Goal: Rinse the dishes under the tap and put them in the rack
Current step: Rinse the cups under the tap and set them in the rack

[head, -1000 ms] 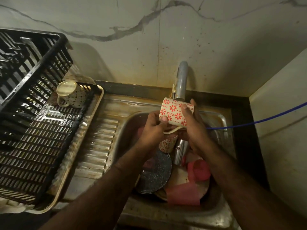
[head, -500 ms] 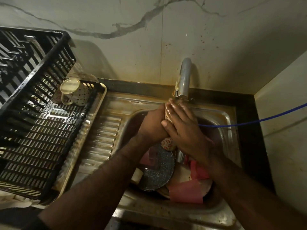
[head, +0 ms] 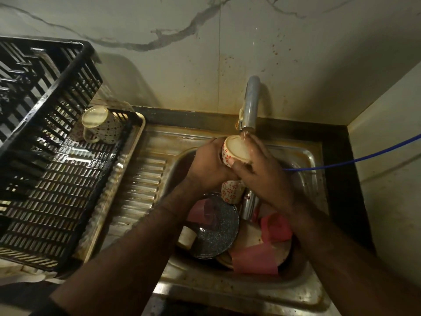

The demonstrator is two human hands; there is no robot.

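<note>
Rinsing a flowered cup under the tap

Nearest me in the sink (head: 303, 156) lie a speckled plate (head: 216, 233), pink cups (head: 275, 226) and a second flowered cup (head: 230, 190). Above them both my hands, left hand (head: 205, 165) and right hand (head: 262, 169), clasp the flowered cup (head: 234, 151) under the tap (head: 249, 106), tilted, its mouth facing up toward me. Left of the sink, the black rack (head: 45, 169) holds one dotted mug (head: 100, 124) on its side at its far corner, mostly bare.
</note>
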